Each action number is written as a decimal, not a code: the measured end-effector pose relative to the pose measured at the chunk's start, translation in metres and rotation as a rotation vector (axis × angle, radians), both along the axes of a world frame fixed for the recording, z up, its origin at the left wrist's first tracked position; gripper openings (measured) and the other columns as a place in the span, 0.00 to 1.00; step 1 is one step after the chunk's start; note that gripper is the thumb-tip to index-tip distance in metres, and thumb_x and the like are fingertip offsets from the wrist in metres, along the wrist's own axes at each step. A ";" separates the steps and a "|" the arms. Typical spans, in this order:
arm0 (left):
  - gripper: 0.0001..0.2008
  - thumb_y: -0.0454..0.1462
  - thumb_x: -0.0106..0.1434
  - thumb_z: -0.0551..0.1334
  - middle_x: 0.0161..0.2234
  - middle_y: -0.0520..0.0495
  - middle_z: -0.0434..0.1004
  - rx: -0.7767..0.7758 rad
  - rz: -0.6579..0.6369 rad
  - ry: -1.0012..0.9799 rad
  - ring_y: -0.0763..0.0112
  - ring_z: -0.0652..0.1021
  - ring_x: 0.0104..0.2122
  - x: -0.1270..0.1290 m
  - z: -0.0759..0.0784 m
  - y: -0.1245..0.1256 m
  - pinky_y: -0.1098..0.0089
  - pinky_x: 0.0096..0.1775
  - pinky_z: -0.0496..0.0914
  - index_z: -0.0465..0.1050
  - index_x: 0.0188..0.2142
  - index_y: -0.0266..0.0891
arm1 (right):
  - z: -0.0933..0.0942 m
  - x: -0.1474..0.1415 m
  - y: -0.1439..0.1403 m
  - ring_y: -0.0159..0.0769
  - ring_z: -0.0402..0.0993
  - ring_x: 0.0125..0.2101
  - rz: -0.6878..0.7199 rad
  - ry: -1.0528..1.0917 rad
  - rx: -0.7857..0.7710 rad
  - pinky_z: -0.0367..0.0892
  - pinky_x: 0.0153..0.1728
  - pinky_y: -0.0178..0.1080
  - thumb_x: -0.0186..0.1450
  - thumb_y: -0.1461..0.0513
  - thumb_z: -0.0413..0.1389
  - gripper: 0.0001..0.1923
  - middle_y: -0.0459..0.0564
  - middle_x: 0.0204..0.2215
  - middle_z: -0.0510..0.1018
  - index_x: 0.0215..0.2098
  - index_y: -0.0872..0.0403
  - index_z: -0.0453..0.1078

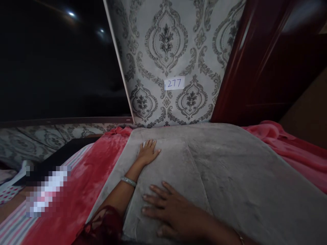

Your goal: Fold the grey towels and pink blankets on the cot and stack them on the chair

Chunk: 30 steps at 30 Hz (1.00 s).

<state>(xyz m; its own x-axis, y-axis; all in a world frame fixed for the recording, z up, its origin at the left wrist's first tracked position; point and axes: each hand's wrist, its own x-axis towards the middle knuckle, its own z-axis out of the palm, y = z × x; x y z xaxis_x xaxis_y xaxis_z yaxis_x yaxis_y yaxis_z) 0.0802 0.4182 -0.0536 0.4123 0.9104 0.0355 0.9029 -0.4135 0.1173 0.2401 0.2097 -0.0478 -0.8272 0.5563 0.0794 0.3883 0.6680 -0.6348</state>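
A large grey plush cloth lies spread out, and a narrower grey folded panel rests on its left part. My left hand is flat on the panel's far left corner, fingers spread, with a bracelet at the wrist. Closer to me, my right hand reaches in from the lower right with fingers apart, over the near part of the panel. Whether its palm presses on the fabric cannot be made out. Neither hand grasps anything.
A red blanket shows left of the grey cloth, over striped fabric; pink-red cloth bunches on the right. Behind stand a patterned wall with a "277" paper label, a dark screen and a glossy maroon panel.
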 end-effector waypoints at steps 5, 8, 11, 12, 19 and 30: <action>0.35 0.52 0.71 0.47 0.73 0.36 0.46 -0.016 0.007 0.000 0.52 0.49 0.72 0.001 0.002 0.000 0.45 0.68 0.44 0.51 0.72 0.36 | 0.001 -0.002 -0.004 0.42 0.33 0.73 -0.001 0.034 -0.015 0.26 0.70 0.57 0.73 0.50 0.54 0.31 0.44 0.72 0.55 0.72 0.37 0.53; 0.35 0.52 0.71 0.47 0.73 0.36 0.45 -0.019 0.011 -0.010 0.52 0.49 0.72 0.001 0.003 0.000 0.45 0.68 0.44 0.51 0.72 0.37 | -0.004 -0.004 -0.002 0.42 0.35 0.73 -0.019 0.059 -0.014 0.26 0.70 0.57 0.72 0.51 0.55 0.30 0.43 0.71 0.56 0.71 0.35 0.55; 0.35 0.51 0.72 0.47 0.73 0.36 0.45 -0.007 0.007 -0.017 0.53 0.49 0.72 0.001 0.003 -0.001 0.45 0.68 0.44 0.51 0.72 0.37 | -0.011 -0.005 0.001 0.44 0.37 0.73 -0.032 0.095 -0.040 0.25 0.69 0.56 0.71 0.51 0.56 0.29 0.40 0.71 0.57 0.69 0.32 0.58; 0.35 0.51 0.71 0.47 0.73 0.36 0.45 0.000 0.007 -0.023 0.53 0.49 0.72 0.001 0.003 -0.001 0.46 0.68 0.44 0.51 0.72 0.37 | -0.013 -0.004 0.002 0.45 0.37 0.73 -0.037 0.105 -0.058 0.25 0.69 0.56 0.70 0.51 0.57 0.29 0.40 0.70 0.58 0.68 0.32 0.60; 0.32 0.48 0.68 0.56 0.73 0.34 0.48 0.085 -0.004 -0.190 0.51 0.53 0.71 -0.008 -0.007 0.004 0.47 0.68 0.48 0.60 0.68 0.37 | 0.014 0.004 0.023 0.50 0.67 0.61 -0.086 0.142 -0.158 0.60 0.62 0.48 0.64 0.54 0.61 0.27 0.54 0.59 0.75 0.61 0.48 0.73; 0.27 0.36 0.61 0.61 0.64 0.31 0.68 0.100 0.307 -0.602 0.51 0.70 0.63 -0.037 -0.009 0.019 0.58 0.64 0.63 0.71 0.60 0.31 | -0.007 0.077 0.119 0.42 0.75 0.40 -1.204 0.482 0.205 0.71 0.46 0.44 0.61 0.58 0.56 0.26 0.54 0.42 0.80 0.57 0.55 0.74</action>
<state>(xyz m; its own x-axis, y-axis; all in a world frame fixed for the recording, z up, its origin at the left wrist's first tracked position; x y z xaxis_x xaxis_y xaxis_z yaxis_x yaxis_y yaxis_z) 0.0435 0.4374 -0.0629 0.0178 0.9633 0.2680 0.7707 -0.1840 0.6101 0.3173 0.3286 -0.0551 0.3106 0.8640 0.3962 0.5693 0.1647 -0.8055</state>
